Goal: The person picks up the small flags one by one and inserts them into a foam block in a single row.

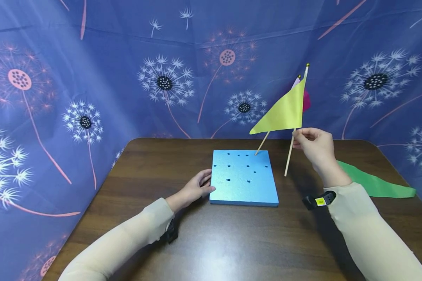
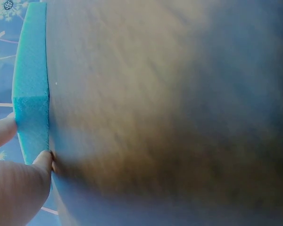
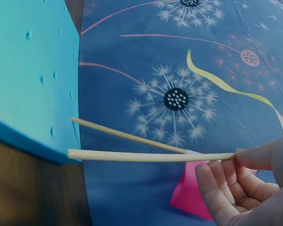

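Note:
A blue foam board [image 1: 244,191] dotted with small holes lies flat on the table. At its left edge, my left hand [image 1: 196,187] holds it, digits at the upper and lower edges of its side. A pink flag [image 3: 193,190] stands tilted, its wooden stick [image 1: 261,143] in a hole at the board's back right. My right hand [image 1: 314,146] pinches the stick of a yellow flag [image 1: 285,111] between thumb and fingertips. That flag is right of the board, overlapping the pink one in the head view. Its lower stick end [image 3: 78,154] hangs free near the board.
A green flag [image 1: 376,181] lies on the right of the brown wooden table [image 1: 154,164], partly hidden behind my right forearm. A blue dandelion-print cloth [image 1: 119,58] hangs behind the table.

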`<state>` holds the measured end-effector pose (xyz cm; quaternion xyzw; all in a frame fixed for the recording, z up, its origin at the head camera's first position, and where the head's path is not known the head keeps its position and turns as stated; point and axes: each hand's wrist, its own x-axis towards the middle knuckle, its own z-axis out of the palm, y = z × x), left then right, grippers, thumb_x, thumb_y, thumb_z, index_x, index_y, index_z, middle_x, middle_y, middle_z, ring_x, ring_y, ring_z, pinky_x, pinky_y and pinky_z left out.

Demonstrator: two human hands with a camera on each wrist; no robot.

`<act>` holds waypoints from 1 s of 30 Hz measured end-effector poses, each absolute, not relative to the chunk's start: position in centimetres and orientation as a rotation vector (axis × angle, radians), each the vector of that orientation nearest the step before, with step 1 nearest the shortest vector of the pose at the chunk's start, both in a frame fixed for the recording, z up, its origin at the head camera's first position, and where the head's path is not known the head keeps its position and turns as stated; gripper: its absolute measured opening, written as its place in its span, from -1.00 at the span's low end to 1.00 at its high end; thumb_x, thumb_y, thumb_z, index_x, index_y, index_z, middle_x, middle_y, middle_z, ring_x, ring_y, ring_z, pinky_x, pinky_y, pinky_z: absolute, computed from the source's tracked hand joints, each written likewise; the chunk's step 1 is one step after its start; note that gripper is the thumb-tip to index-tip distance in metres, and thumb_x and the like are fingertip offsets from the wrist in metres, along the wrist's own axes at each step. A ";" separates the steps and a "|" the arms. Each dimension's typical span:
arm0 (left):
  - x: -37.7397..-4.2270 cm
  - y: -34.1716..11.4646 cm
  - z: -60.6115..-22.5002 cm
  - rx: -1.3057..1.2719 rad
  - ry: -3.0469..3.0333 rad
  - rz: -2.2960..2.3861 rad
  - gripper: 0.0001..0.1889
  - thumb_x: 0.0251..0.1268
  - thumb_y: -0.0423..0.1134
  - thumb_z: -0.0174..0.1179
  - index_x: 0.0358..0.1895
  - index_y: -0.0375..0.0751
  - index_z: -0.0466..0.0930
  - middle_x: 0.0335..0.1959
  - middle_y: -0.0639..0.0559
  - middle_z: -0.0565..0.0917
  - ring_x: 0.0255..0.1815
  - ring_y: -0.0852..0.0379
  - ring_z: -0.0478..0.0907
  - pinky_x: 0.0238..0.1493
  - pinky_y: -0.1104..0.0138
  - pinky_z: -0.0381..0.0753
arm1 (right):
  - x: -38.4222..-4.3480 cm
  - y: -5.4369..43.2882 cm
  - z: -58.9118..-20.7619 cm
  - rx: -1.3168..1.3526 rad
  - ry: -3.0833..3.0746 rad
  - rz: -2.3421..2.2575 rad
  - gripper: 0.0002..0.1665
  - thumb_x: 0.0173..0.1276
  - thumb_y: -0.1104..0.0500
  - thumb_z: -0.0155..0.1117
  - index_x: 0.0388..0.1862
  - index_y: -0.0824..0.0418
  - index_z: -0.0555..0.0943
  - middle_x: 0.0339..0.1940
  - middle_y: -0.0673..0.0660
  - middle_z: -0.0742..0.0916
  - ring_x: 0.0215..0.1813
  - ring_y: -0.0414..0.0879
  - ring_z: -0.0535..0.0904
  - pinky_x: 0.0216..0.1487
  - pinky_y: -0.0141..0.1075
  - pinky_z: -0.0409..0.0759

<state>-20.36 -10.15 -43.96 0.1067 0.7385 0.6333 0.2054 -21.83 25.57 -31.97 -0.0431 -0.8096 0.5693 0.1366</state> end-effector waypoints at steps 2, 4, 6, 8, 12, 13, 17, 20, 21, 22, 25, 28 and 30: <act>-20.3 -10.2 -44.2 0.295 2.054 1.766 -0.29 0.33 -0.48 0.14 0.49 -0.29 0.03 0.54 -0.20 0.09 0.56 -0.06 0.04 0.51 0.16 0.23 | -22.2 24.9 -32.1 -0.130 -2.338 1.637 -0.56 0.42 0.11 0.20 0.04 0.48 0.56 -0.53 -0.29 0.64 -0.48 -0.42 0.63 -0.31 -0.60 0.68; -20.4 -10.2 -44.3 0.302 2.052 1.771 -0.29 0.33 -0.48 0.15 0.49 -0.30 0.03 0.54 -0.20 0.09 0.56 -0.06 0.03 0.52 0.16 0.22 | -22.6 24.1 -32.2 -0.119 -2.318 1.650 -0.57 0.42 0.11 0.20 0.03 0.48 0.57 -0.53 -0.29 0.63 -0.49 -0.42 0.62 -0.31 -0.59 0.68; -20.4 -10.2 -44.4 0.307 2.054 1.780 -0.29 0.33 -0.48 0.14 0.49 -0.31 0.03 0.54 -0.21 0.08 0.56 -0.07 0.02 0.52 0.16 0.21 | -23.2 23.3 -32.1 -0.093 -2.288 1.677 -0.59 0.42 0.14 0.20 0.01 0.50 0.57 -0.52 -0.26 0.64 -0.49 -0.41 0.62 -0.30 -0.58 0.69; -20.4 -10.2 -44.4 0.299 2.054 1.790 -0.29 0.32 -0.49 0.15 0.49 -0.30 0.04 0.54 -0.20 0.09 0.56 -0.06 0.03 0.52 0.17 0.21 | -23.8 22.5 -32.0 -0.063 -2.252 1.712 -0.61 0.41 0.17 0.21 -0.02 0.52 0.57 -0.53 -0.23 0.65 -0.49 -0.40 0.62 -0.30 -0.55 0.71; -20.5 -10.2 -44.5 0.307 2.051 1.799 -0.29 0.32 -0.50 0.14 0.48 -0.32 0.04 0.54 -0.21 0.09 0.56 -0.08 0.03 0.52 0.16 0.22 | -24.9 21.1 -32.0 -0.015 -2.220 1.741 -0.62 0.41 0.19 0.22 -0.03 0.53 0.58 -0.53 -0.21 0.65 -0.48 -0.39 0.63 -0.27 -0.53 0.72; -20.5 -10.2 -44.5 0.309 2.050 1.797 -0.29 0.32 -0.50 0.15 0.48 -0.32 0.05 0.54 -0.21 0.09 0.56 -0.07 0.04 0.52 0.17 0.22 | -25.1 20.8 -32.0 -0.011 -2.218 1.742 -0.62 0.41 0.18 0.22 -0.02 0.53 0.58 -0.53 -0.21 0.65 -0.48 -0.39 0.63 -0.26 -0.52 0.72; -20.6 -10.2 -44.6 0.316 2.051 1.783 -0.29 0.32 -0.49 0.15 0.49 -0.31 0.05 0.54 -0.20 0.09 0.56 -0.06 0.04 0.51 0.17 0.23 | -25.6 19.9 -32.1 -0.004 -2.233 1.714 -0.61 0.41 0.16 0.22 -0.01 0.50 0.59 -0.52 -0.21 0.64 -0.46 -0.40 0.63 -0.22 -0.55 0.70; -20.6 -10.2 -44.5 0.318 2.056 1.779 -0.29 0.32 -0.48 0.15 0.49 -0.30 0.05 0.55 -0.19 0.09 0.56 -0.06 0.05 0.50 0.18 0.24 | -25.9 19.2 -32.2 -0.017 -2.258 1.689 -0.60 0.42 0.13 0.22 0.03 0.44 0.61 -0.47 -0.16 0.66 -0.42 -0.39 0.64 -0.14 -0.49 0.71; -20.6 -10.3 -44.5 0.318 2.058 1.780 -0.29 0.32 -0.48 0.15 0.49 -0.30 0.05 0.54 -0.19 0.09 0.56 -0.06 0.05 0.50 0.18 0.24 | -25.9 19.0 -32.2 -0.021 -2.260 1.690 -0.60 0.42 0.12 0.22 0.05 0.43 0.61 -0.45 -0.14 0.66 -0.41 -0.39 0.64 -0.11 -0.46 0.72; -20.6 -10.3 -44.5 0.319 2.060 1.783 -0.29 0.32 -0.49 0.15 0.48 -0.31 0.05 0.54 -0.19 0.09 0.56 -0.06 0.05 0.50 0.18 0.24 | -26.0 18.8 -32.3 -0.023 -2.265 1.694 -0.59 0.42 0.11 0.21 0.07 0.40 0.61 -0.40 -0.07 0.68 -0.39 -0.38 0.65 -0.09 -0.44 0.72; -20.7 -10.4 -44.5 0.328 2.064 1.778 -0.30 0.33 -0.48 0.15 0.48 -0.31 0.05 0.54 -0.20 0.10 0.55 -0.06 0.06 0.50 0.19 0.24 | -26.3 18.2 -32.5 -0.020 -2.248 1.731 -0.60 0.42 0.14 0.21 0.11 0.38 0.60 -0.36 -0.06 0.69 -0.36 -0.36 0.65 -0.08 -0.42 0.72; -20.8 -10.4 -44.4 0.320 2.069 1.766 -0.30 0.32 -0.47 0.16 0.48 -0.30 0.06 0.54 -0.20 0.11 0.55 -0.06 0.07 0.50 0.19 0.24 | -26.7 17.7 -32.8 -0.003 -2.174 1.808 -0.63 0.40 0.22 0.22 0.09 0.43 0.58 -0.44 -0.16 0.68 -0.40 -0.34 0.65 -0.16 -0.48 0.72; -20.8 -10.5 -44.4 0.323 2.072 1.756 -0.30 0.32 -0.47 0.16 0.48 -0.30 0.06 0.53 -0.20 0.12 0.55 -0.06 0.07 0.50 0.18 0.24 | -27.0 17.3 -33.0 -0.006 -2.113 1.850 -0.70 0.39 0.27 0.23 0.01 0.44 0.58 -0.52 -0.25 0.65 -0.44 -0.34 0.64 -0.22 -0.51 0.72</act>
